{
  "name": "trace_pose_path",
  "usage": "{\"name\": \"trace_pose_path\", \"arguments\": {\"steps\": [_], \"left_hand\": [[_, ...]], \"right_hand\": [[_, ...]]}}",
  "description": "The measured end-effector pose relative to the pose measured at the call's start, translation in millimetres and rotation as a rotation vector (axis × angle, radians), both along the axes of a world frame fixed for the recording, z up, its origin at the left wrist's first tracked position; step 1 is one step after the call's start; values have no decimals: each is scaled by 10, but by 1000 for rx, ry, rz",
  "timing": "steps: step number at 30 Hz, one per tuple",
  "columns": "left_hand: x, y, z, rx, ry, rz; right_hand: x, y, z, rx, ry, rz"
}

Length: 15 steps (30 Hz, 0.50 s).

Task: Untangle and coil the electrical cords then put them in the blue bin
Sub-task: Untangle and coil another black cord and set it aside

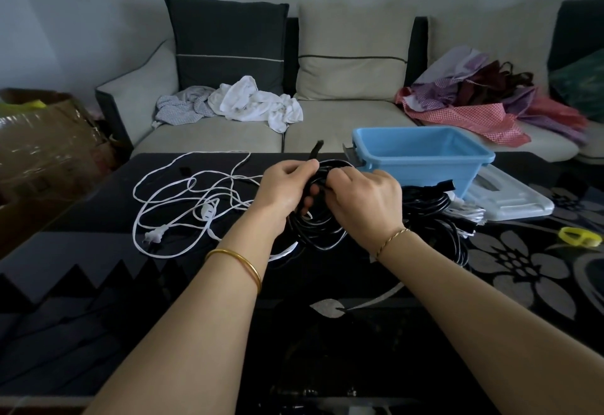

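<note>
Coils of black cord point(313, 231) sit gripped in the curled fingers of the left hand point(284, 186) and right hand point(366, 195), just above a dark patterned table point(98, 251). Just behind stands the blue bin point(421, 168), inner walls bare, beside a white lid point(513, 200). A loose white cord point(170, 192) sprawls to the left, and a pale sofa point(228, 135) lies beyond.

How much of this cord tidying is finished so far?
Not much is finished: the blue bin looks empty. In hand: the left hand and right hand both grip a black cord coil, seemingly securing it. Left: the white cord sprawls uncoiled on the table, more black cord lies beside the bin, and everything needs binning.
</note>
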<state>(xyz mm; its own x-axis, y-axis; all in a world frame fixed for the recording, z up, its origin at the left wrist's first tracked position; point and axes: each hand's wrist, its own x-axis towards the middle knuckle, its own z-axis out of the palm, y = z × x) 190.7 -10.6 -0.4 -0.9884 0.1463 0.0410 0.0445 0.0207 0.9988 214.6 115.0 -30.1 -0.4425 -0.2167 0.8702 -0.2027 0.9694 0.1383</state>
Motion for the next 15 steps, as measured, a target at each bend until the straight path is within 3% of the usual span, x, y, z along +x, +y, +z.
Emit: {"name": "trace_pose_path", "arguments": {"steps": [2,6,11,15], "left_hand": [[-13,-9,-8,-6,8,-1],[-19,-24,-32,0,-3,-29],[-11,-13,-40,-19,6,-35],[-17,-4,-59,-21,-5,-44]], "right_hand": [[58,-47,40,-159,-55,64],[78,-89,281,-690,-287,141],[-11,-53,323,-735,-451,168],[-8,-33,335,-714,-444,164]]}}
